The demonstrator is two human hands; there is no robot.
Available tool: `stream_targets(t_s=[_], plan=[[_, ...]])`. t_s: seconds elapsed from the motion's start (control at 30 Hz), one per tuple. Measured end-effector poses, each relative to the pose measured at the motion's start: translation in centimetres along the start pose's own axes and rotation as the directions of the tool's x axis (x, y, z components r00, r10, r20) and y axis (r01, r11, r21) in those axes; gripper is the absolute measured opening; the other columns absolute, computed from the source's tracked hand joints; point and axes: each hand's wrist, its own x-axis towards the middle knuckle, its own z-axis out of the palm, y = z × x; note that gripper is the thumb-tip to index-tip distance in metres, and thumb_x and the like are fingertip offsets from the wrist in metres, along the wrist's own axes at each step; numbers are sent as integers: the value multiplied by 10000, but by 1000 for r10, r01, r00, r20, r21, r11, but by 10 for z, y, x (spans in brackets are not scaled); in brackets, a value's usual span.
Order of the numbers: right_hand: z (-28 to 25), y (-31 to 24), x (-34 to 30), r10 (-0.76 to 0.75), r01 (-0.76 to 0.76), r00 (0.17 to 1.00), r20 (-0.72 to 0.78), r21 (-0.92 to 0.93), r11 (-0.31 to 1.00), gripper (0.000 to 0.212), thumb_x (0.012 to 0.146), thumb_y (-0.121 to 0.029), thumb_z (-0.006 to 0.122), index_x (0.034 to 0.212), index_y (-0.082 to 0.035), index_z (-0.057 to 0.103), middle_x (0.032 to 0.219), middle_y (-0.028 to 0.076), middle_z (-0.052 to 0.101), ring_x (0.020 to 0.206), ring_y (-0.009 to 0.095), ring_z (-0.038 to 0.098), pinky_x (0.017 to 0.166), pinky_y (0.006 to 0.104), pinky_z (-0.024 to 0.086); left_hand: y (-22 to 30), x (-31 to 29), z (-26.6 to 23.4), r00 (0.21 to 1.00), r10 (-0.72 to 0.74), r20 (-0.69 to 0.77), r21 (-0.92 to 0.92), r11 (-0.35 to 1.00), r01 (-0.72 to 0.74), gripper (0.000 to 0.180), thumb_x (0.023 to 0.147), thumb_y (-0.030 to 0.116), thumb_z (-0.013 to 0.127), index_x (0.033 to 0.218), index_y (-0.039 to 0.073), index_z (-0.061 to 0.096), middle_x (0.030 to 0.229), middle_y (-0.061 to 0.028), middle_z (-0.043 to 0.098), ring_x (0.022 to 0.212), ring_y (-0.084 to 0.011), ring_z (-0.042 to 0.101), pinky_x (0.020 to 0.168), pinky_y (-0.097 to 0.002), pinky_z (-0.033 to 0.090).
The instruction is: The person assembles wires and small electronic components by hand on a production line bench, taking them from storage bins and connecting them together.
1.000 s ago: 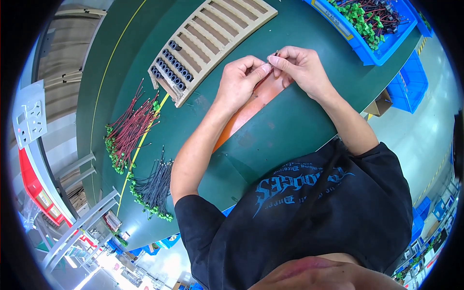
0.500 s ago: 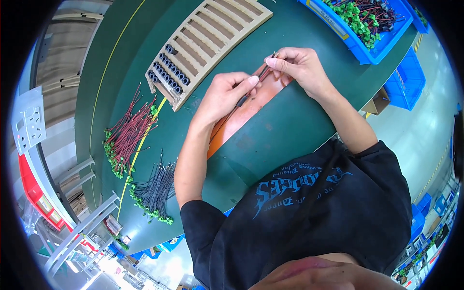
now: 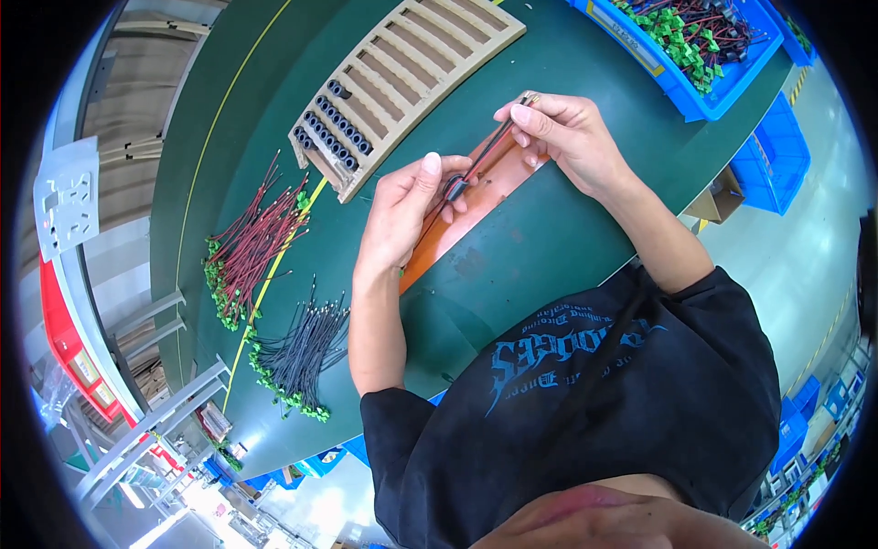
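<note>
- Dark green worktop (image 3: pixel 540 256), cut off at the top.
- Black short-sleeved shirt (image 3: pixel 585 403) with blue lettering, upside down and partly lost in folds.
- Long beige slatted tray (image 3: pixel 404 122), its top end cut off; short black tubes (image 3: pixel 352 145) sit towards its lower end.
- Blue plastic bin (image 3: pixel 684 96) of green-ended wires, also cut off; its label is too small to read.
- Flat orange strip (image 3: pixel 480 206), partly hidden by the hands.
- Heap of red green-ended wires (image 3: pixel 256 233), above a heap of black green-ended wires (image 3: pixel 306 352).
- Left hand (image 3: pixel 398 215): grip loose, thumb raised, fingers curled under the sleeve—whether they pinch it, I cannot tell.
- Right hand (image 3: pixel 581 137): grip closed, thumb and finger pinching wire tips.
- Thin dark-and-red wire pair (image 3: pixel 489 151) over the strip, slanting from upper right to lower left—its lower stretch is hard to follow.
- Black cylindrical sleeve (image 3: pixel 455 188) around the pair, aligned with it.
</note>
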Motion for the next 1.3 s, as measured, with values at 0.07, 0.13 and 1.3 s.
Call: stream_targets(t_s=[0.07,0.13,1.3], plan=[[5,3,-1,-27,28,999,18,-16,999,276,992,-265,658,1030,-3,732,784,-16,608,698,49,557,586,202,459,-2,-10,-4,999,-13,-41,-9,1000,13,540,1067,413,475,1183,-81,660,930,-105,704,717,-110,575,638,-234,466],[12,4,-1,-55,56,998,33,-32,998,270,999,-256,646,1033,-3,732,815,-2,638,719,53,579,592,199,466,-3,-17,-11,998,-49,28,-103,993,51,516,1076,386,467,1182,-79,663,925,-110,708,667,-96,519,609,-224,439],[82,26,34,60,-72,994,96,137,988,332,1059,-228,528,1149,58,669,945,91,694,654,83,548,595,237,489,-38,-34,-45,978,201,-49,-157,966,-207,236,958,36,667,1182,-27,627,1004,-138,720,704,-84,574,619,-219,470]])
